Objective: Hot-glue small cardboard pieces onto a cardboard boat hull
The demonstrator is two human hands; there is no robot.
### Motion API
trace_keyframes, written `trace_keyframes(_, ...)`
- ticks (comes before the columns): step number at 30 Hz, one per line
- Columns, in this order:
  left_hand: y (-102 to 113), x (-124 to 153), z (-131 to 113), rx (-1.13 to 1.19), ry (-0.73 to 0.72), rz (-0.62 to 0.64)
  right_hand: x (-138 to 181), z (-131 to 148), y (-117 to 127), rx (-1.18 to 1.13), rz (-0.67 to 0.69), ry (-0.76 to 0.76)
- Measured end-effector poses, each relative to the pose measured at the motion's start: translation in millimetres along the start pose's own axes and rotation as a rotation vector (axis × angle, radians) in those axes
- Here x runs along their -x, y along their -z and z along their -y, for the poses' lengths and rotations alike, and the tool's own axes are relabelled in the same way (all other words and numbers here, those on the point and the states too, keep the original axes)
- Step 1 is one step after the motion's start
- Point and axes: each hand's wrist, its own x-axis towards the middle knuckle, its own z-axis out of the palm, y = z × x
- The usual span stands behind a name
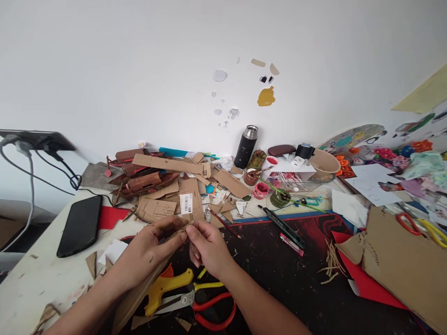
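My left hand (148, 251) is closed on a piece of brown cardboard (131, 302), which runs down behind my wrist toward the bottom edge. At the cardboard's upper end, the thumb and fingers of my right hand (211, 246) pinch its rough edge, touching my left fingertips. Part of the piece is hidden by my hands. Below them lie scissors with red and yellow handles (214, 311) and a yellow glue gun (164, 288), partly covered by the cardboard.
Cardboard scraps (157, 209) and brown model boats (146, 181) crowd the back. A phone (80, 225) lies left. Toward the right are a green utility knife (284, 228), paint pots (260, 190), a black flask (246, 149) and a large cardboard sheet (405, 256).
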Motion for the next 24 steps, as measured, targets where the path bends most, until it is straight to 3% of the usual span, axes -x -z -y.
trace_keyframes(8,0,4,-4,0.039,-0.008,-0.001,2,0,0,-0.004,0.038,-0.028)
trace_keyframes(16,24,12,20,-0.297,-0.005,-0.195,0,4,7,0.048,-0.048,0.009)
trace_keyframes(21,38,15,23,-0.435,0.017,-0.273,10,9,-2,0.26,0.017,-0.022)
trace_keyframes(24,43,15,25,-0.437,0.017,-0.287,20,14,-5,0.546,0.074,0.047)
